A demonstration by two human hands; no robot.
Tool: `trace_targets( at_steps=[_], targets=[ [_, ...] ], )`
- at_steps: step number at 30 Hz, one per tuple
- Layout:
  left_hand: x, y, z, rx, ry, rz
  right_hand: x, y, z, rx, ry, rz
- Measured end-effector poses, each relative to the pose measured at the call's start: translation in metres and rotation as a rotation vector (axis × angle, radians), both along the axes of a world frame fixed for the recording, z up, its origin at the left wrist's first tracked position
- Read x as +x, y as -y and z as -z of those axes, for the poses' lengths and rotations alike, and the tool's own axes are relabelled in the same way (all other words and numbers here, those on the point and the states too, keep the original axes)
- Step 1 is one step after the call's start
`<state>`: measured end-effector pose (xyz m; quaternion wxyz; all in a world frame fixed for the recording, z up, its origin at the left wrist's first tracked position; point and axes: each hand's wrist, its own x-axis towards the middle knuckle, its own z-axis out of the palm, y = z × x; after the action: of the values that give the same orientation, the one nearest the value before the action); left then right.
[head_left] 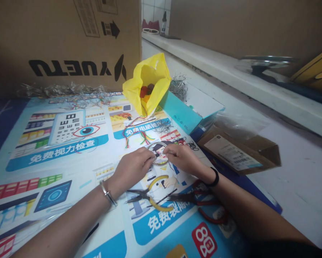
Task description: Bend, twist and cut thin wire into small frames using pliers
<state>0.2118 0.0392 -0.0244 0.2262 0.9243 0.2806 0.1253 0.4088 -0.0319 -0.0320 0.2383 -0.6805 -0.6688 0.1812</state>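
Note:
Both hands meet near the middle of the printed table cover. My left hand [136, 161], with a silver bangle at its wrist, pinches the left side of a thin wire ring [161, 164]. On the opposite side, my right hand [182, 157] has its fingers closed on the same ring. What exactly lies between the fingertips is too small to tell. Just below the hands lie yellow-handled pliers [152, 193], jaws pointing left. Red-handled pliers [198, 200] rest beside them, partly under my right forearm. Colourful threads [142, 135] trail on the cover beyond my left hand.
A yellow bag [155, 77] with coloured contents stands behind the hands, against a turquoise box [179, 113]. Tangled wire [178, 87] sits by that box. A brown carton [238, 150] is at the right. A large cardboard box [66, 39] and crumpled clear plastic [69, 94] border the back.

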Motion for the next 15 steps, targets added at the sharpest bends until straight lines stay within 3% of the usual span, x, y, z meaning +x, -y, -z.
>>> trace_targets(
  at_steps=[15],
  targets=[
    [-0.0008, -0.0004, 0.0029, 0.004, 0.006, 0.003, -0.0016, -0.0010, -0.0012, -0.003, 0.018, 0.003]
  ],
)
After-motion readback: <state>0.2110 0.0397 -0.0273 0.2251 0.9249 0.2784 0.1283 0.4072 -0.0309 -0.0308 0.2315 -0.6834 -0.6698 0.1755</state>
